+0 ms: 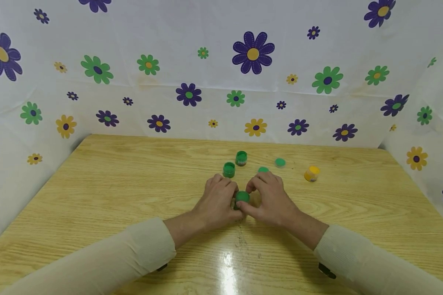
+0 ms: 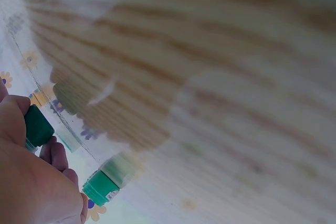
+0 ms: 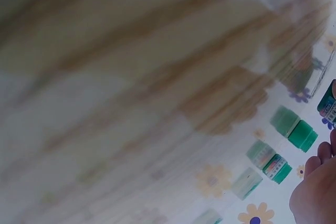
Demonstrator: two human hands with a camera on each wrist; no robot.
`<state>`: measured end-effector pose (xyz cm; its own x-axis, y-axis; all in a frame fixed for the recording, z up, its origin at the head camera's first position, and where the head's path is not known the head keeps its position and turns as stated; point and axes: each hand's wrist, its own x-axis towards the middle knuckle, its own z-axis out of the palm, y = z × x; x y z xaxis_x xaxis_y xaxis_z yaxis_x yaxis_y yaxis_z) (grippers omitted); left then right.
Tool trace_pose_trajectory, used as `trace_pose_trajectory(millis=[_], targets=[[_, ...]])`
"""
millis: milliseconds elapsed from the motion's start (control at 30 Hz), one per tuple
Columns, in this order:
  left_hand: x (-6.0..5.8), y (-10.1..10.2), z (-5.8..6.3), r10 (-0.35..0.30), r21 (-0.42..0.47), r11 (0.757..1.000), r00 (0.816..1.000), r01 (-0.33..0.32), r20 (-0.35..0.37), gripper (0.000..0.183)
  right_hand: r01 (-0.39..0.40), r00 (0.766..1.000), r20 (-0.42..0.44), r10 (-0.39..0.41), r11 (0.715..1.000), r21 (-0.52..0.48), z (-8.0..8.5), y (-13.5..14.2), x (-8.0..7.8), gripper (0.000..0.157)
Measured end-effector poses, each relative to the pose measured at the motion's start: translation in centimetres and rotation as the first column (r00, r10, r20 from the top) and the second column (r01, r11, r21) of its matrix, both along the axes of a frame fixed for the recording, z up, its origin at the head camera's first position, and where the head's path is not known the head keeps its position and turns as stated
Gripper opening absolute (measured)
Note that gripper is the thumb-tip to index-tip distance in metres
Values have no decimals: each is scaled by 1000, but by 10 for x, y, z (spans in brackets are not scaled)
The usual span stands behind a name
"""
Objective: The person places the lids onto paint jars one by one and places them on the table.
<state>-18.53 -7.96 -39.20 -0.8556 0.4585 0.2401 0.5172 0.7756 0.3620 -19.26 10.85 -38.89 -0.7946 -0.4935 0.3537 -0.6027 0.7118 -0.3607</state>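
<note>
In the head view a small green paint jar [image 1: 242,197] stands between the two hands, low over the table. My left hand [image 1: 218,200] grips its left side. From the right, my right hand [image 1: 271,200] pinches at the top rim with thumb and forefinger. The left wrist view shows this jar [image 2: 39,125] against the left fingers, and the right wrist view catches part of the same jar [image 3: 328,104] with its printed label. Behind the hands are two uncapped green jars, one nearer [image 1: 229,169] and one farther [image 1: 241,158].
A pale green lid [image 1: 279,162] lies right of the uncapped jars. Another green lid [image 1: 263,169] is partly hidden behind the right hand. Farther right sits a yellow jar [image 1: 312,173]. A flower-print cloth [image 1: 214,73] hangs along the back of the wooden table [image 1: 133,176].
</note>
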Motion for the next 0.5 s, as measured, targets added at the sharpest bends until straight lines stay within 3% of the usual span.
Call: trace_pose_trajectory(millis=[500], targets=[[-1, 1, 0, 7, 10, 1000, 1000, -7, -21, 32, -75, 997, 16, 76, 995, -70, -1, 1, -1, 28]])
